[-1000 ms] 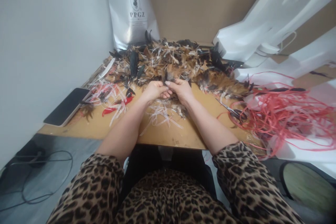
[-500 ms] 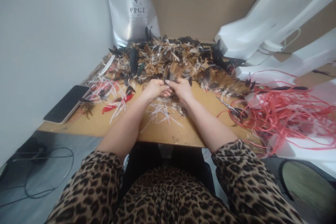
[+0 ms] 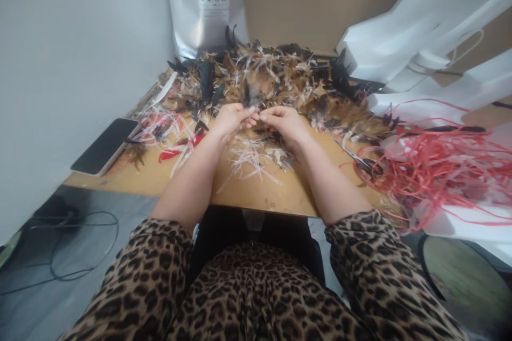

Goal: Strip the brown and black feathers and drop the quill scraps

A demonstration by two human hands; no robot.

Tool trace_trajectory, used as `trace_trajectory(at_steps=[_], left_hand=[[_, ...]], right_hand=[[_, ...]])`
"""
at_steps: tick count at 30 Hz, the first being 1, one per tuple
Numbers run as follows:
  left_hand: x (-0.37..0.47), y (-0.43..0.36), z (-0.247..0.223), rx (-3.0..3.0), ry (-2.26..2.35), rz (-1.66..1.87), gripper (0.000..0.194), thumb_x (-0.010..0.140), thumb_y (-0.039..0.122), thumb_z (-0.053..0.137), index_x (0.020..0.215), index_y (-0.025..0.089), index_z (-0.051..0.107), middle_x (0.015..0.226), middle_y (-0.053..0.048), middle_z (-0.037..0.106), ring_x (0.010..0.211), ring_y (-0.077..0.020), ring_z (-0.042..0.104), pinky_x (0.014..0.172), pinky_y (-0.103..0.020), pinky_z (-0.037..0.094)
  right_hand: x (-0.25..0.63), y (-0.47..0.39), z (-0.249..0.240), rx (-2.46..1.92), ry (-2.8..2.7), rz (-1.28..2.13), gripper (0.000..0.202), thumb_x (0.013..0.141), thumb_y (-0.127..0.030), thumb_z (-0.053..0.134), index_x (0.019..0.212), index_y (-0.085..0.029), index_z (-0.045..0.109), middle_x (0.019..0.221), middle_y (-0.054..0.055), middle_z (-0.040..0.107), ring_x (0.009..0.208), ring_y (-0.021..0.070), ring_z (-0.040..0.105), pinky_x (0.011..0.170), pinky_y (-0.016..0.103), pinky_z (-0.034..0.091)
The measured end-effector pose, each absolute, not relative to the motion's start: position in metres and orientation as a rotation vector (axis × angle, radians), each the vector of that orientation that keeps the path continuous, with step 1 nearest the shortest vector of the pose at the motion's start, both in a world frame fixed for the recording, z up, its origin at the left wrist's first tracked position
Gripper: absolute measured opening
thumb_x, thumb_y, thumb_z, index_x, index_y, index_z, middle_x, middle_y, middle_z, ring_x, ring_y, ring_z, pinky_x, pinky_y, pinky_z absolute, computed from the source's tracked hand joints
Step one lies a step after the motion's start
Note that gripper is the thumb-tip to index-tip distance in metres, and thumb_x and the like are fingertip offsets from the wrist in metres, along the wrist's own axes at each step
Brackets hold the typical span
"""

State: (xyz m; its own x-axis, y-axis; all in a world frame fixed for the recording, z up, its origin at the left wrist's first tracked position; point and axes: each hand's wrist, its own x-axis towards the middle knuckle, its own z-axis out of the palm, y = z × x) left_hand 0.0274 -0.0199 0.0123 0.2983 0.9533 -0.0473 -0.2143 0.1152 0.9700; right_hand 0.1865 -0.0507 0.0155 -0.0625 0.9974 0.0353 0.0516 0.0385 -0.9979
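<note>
My left hand (image 3: 234, 120) is closed in a pinch at the base of a small bunch of feathers (image 3: 252, 94), grey-black and brown, which points up and away from me. Close beside it, my right hand (image 3: 285, 121) has thumb and forefinger pressed together near the feather ends; whatever is between them is too small to make out. Behind both hands spreads a heap of brown and black feathers (image 3: 288, 77). White strips (image 3: 250, 162) lie on the wooden table (image 3: 236, 194) below my hands, with a few feather scraps under the right wrist.
To the left are a phone (image 3: 106, 146), a red scrap (image 3: 170, 154) and pale strips. Scissors (image 3: 358, 159) lie at right beside a tangle of red string (image 3: 444, 170). A silver bag (image 3: 212, 21) stands at the back, white sheeting (image 3: 404, 21) at back right.
My hands have moved slightly apart; the right fingertips now sit a little right of the left ones. The whole view has shifted slightly.
</note>
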Motion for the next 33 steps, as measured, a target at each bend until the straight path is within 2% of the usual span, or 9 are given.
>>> trace_trajectory(at_steps=[3,6,12,20,24,27,33], left_hand=[[0.023,-0.016,0.014,1.036,0.861,1.092,0.015,0.077,0.021,0.067,0.074,0.008,0.061,0.064,-0.004,0.067,0.048,-0.0032,0.057,0.047,-0.012,0.043],[0.022,-0.015,0.015,1.006,0.857,1.086,0.015,0.077,0.021,0.067,0.077,0.007,0.061,0.065,-0.004,0.067,0.048,-0.0031,0.058,0.047,-0.011,0.043],[0.022,-0.018,0.018,0.965,0.94,1.076,0.019,0.076,0.024,0.069,0.083,0.008,0.062,0.068,-0.004,0.068,0.049,-0.0025,0.059,0.05,-0.011,0.044],[0.02,-0.016,0.014,1.007,0.912,1.082,0.02,0.077,0.026,0.068,0.084,0.008,0.062,0.069,-0.004,0.068,0.051,-0.0029,0.059,0.05,-0.011,0.044],[0.019,-0.015,0.013,1.01,0.914,1.093,0.021,0.076,0.026,0.069,0.085,0.008,0.061,0.07,-0.004,0.068,0.051,-0.0033,0.059,0.05,-0.011,0.044],[0.019,-0.015,0.013,1.017,0.922,1.086,0.021,0.077,0.026,0.068,0.086,0.008,0.062,0.071,-0.004,0.069,0.054,-0.004,0.061,0.051,-0.011,0.045],[0.022,-0.017,0.014,0.985,0.942,1.07,0.022,0.076,0.027,0.069,0.086,0.009,0.061,0.072,-0.004,0.069,0.052,-0.0034,0.06,0.05,-0.011,0.045]], right_hand=[[0.197,-0.06,0.03,-1.239,-1.691,1.301,0.025,0.057,-0.033,0.077,0.068,-0.012,0.068,0.055,-0.001,0.061,0.05,0.0062,0.048,0.052,0.021,0.039],[0.196,-0.07,0.04,-1.243,-1.995,1.396,0.018,0.062,-0.029,0.072,0.071,-0.014,0.07,0.057,-0.002,0.063,0.05,0.0072,0.051,0.052,0.021,0.039],[0.188,-0.075,0.041,-1.223,-2.331,1.266,0.009,0.064,-0.023,0.067,0.07,-0.017,0.071,0.059,-0.003,0.063,0.051,0.0064,0.049,0.055,0.022,0.037],[0.193,-0.074,0.039,-1.244,-2.47,1.216,0.013,0.065,-0.022,0.066,0.077,-0.019,0.071,0.061,-0.004,0.063,0.052,0.007,0.049,0.055,0.023,0.035],[0.187,-0.075,0.036,-1.302,-2.485,1.169,0.017,0.065,-0.017,0.066,0.081,-0.02,0.071,0.06,-0.004,0.062,0.052,0.0075,0.049,0.056,0.024,0.035],[0.186,-0.075,0.036,-1.35,-2.47,1.151,0.018,0.062,-0.013,0.068,0.078,-0.02,0.071,0.058,-0.004,0.061,0.05,0.0072,0.048,0.055,0.024,0.034],[0.194,-0.077,0.049,-1.233,-2.438,1.26,0.011,0.065,-0.017,0.067,0.076,-0.019,0.07,0.055,-0.005,0.059,0.048,0.0058,0.045,0.053,0.023,0.033]])
